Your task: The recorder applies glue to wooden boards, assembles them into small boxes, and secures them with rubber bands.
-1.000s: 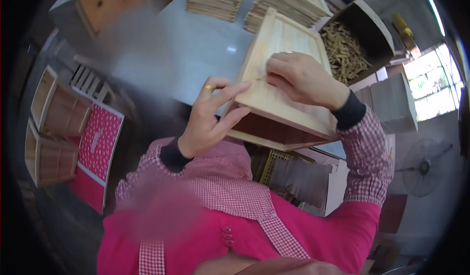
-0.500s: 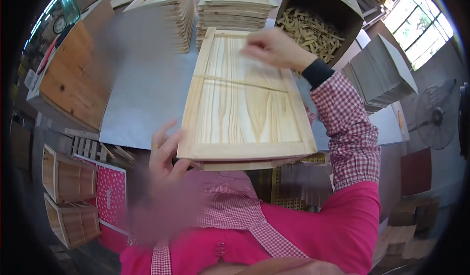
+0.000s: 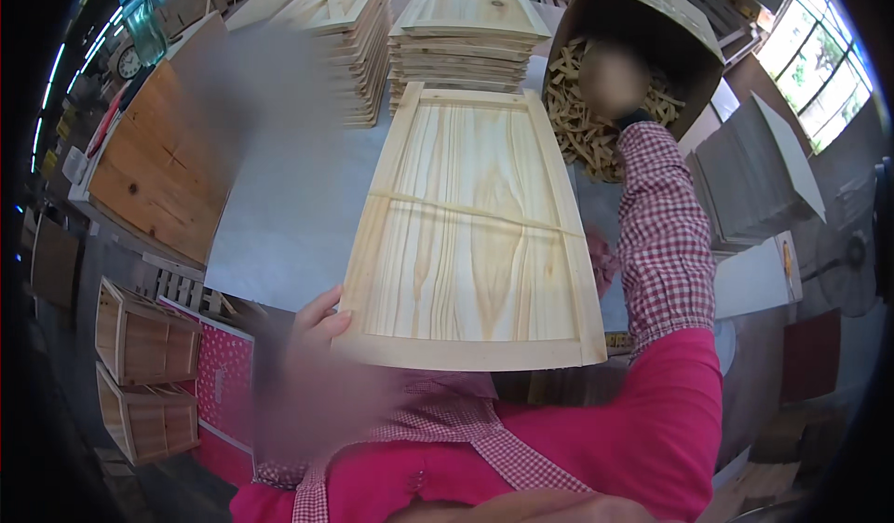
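A framed, tapering panel of pale wood (image 3: 470, 281) lies in front of me, its wide end toward me. A thin yellowish band (image 3: 466, 212) runs slantwise across its face. My left hand (image 3: 331, 337) has its fingers closed at the panel's near left corner; a smudge on the picture hides much of the palm and wrist. Off to the right, my right hand (image 3: 615, 81) is over the cardboard box (image 3: 684, 62), among short flat tan strips (image 3: 566, 104). Motion smears its fingers, so whether it holds a strip is unclear.
Behind the panel rise two stacks of similar framed panels (image 3: 466, 53), (image 3: 363, 53). At the right stands a pile of grey sheets (image 3: 754, 183); left is a knotty wooden board (image 3: 158, 164). Wooden boxes (image 3: 154, 346) stand lower left. The pale tabletop (image 3: 279, 216) spreads under the panel.
My right hand has gone from above the panel to the strips in the box. The panel sits lower in the view, while the whole scene has shifted slightly down and right. My left hand stays at the corner.
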`<state>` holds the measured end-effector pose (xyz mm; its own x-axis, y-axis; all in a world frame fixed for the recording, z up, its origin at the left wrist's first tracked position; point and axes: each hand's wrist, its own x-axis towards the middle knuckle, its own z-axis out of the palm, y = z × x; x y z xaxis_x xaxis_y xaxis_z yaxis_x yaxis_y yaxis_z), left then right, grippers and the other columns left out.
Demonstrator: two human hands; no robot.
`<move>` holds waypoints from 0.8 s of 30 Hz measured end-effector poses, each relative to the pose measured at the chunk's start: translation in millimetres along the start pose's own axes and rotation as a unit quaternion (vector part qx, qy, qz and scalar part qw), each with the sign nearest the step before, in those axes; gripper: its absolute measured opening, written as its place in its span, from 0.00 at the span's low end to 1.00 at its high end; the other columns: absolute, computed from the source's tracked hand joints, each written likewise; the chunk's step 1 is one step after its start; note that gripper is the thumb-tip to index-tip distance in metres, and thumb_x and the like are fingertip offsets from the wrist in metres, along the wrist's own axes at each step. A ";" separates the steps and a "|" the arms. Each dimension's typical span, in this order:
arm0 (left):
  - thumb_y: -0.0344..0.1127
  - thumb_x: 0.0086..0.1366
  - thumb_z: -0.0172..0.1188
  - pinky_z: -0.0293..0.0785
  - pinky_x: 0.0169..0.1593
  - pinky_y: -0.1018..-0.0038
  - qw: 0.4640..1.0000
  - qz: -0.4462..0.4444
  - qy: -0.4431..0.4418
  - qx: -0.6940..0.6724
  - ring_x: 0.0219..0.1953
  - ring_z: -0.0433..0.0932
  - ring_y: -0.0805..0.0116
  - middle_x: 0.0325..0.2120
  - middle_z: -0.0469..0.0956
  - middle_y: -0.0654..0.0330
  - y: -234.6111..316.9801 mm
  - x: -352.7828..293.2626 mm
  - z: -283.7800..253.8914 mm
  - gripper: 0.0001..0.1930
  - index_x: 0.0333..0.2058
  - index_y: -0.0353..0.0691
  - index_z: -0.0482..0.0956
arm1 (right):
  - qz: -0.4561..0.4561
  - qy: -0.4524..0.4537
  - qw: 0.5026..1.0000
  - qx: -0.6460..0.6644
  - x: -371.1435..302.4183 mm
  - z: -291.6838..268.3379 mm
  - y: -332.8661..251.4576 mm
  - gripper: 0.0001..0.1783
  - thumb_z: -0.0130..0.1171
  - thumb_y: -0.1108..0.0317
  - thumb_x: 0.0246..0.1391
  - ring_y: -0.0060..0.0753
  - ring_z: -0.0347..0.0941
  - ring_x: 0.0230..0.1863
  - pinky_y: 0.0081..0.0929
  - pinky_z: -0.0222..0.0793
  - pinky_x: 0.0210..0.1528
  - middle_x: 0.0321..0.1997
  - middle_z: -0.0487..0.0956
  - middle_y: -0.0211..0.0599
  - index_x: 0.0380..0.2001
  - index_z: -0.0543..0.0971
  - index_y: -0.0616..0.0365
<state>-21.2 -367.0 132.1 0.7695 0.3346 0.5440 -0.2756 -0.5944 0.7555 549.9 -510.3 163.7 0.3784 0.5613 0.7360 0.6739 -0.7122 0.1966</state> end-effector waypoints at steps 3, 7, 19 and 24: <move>0.30 0.62 0.53 0.61 0.60 0.64 1.000 -0.003 0.011 -0.004 0.58 0.65 0.56 0.58 0.64 0.43 -1.2 -1.4 2.0 0.18 0.51 0.37 0.70 | 0.078 -0.010 0.992 0.098 24.0 -17.9 5.6 0.10 0.56 0.67 0.48 0.48 0.76 0.36 0.39 0.72 0.40 0.31 0.79 0.44 0.33 0.82 0.56; 0.33 0.62 0.54 0.61 0.60 0.64 0.999 -0.002 0.028 -0.017 0.58 0.65 0.55 0.59 0.63 0.44 -1.5 -1.2 6.3 0.20 0.53 0.36 0.69 | 0.170 0.000 0.966 0.193 27.8 -54.0 7.4 0.10 0.59 0.64 0.48 0.45 0.77 0.32 0.37 0.72 0.36 0.26 0.79 0.44 0.32 0.81 0.57; 0.43 0.51 0.72 0.58 0.63 0.60 0.945 0.294 0.070 0.126 0.62 0.62 0.53 0.62 0.59 0.45 53.6 65.9 -11.2 0.44 0.60 0.29 0.59 | -0.193 -0.088 0.874 0.437 -51.5 -309.6 -169.1 0.03 0.52 0.78 0.55 0.25 0.72 0.26 0.23 0.66 0.28 0.27 0.75 0.34 0.34 0.71 0.61; 0.38 0.54 0.69 0.70 0.50 0.67 0.986 0.146 -0.085 0.008 0.45 0.74 0.67 0.43 0.74 0.49 80.3 40.6 -0.1 0.24 0.46 0.33 0.74 | -0.238 -0.160 0.823 0.490 -132.4 -359.1 -223.4 0.05 0.55 0.80 0.52 0.38 0.71 0.26 0.29 0.66 0.29 0.27 0.73 0.39 0.33 0.72 0.62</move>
<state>-12.1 -401.1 214.9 0.7443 0.0201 0.6676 -0.4923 -0.6590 0.5687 121.4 -576.9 254.9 -0.0336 0.8728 0.4868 0.9230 0.2139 -0.3199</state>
